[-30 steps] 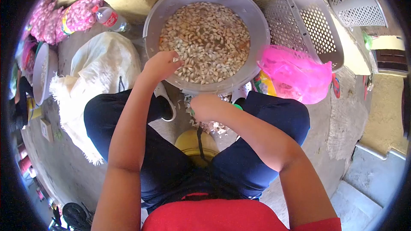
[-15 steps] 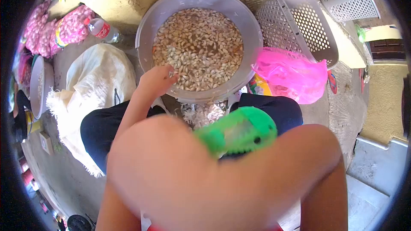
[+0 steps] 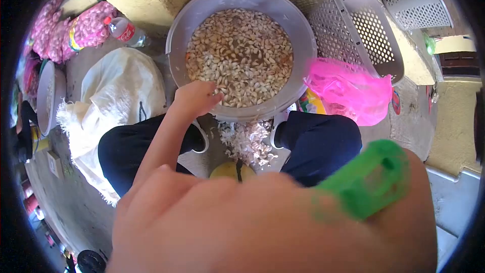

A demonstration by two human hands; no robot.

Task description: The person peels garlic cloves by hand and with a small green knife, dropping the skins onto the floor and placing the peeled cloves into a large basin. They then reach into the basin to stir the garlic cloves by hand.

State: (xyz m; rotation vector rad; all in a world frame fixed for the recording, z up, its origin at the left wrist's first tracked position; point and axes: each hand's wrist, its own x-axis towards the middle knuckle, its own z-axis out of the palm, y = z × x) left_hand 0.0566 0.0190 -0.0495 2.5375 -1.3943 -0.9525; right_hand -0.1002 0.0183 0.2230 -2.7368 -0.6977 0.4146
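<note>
A round grey basin (image 3: pixel 304 35) holds many pale, peeled garlic cloves (image 3: pixel 247 55) in cloudy water. My left hand (image 3: pixel 196 98) is at the basin's near left rim, fingers pressed together; something small and pale shows at the fingertips, too small to name. Large and blurred, my right hand (image 3: pixel 222 212) fills the lower foreground close to the camera, its fingertips hidden. A bright green object (image 3: pixel 371 179) lies at the right wrist, blurred. Between the feet, papery garlic skins (image 3: pixel 247 141) are heaped on the floor beyond a yellow round thing (image 3: pixel 232 171).
A white sack (image 3: pixel 121 86) stands left of the basin, with a soda bottle (image 3: pixel 126 32) and pink net bags of bulbs (image 3: pixel 91 25) behind. On the right are a perforated grey basket (image 3: pixel 331 30) and a pink plastic bag (image 3: pixel 353 93). Another basin (image 3: pixel 53 98) is far left.
My right hand and the green object have swung to the right, uncovering more of the skins and the yellow thing. The view has shifted slightly; my left hand remains at the rim.
</note>
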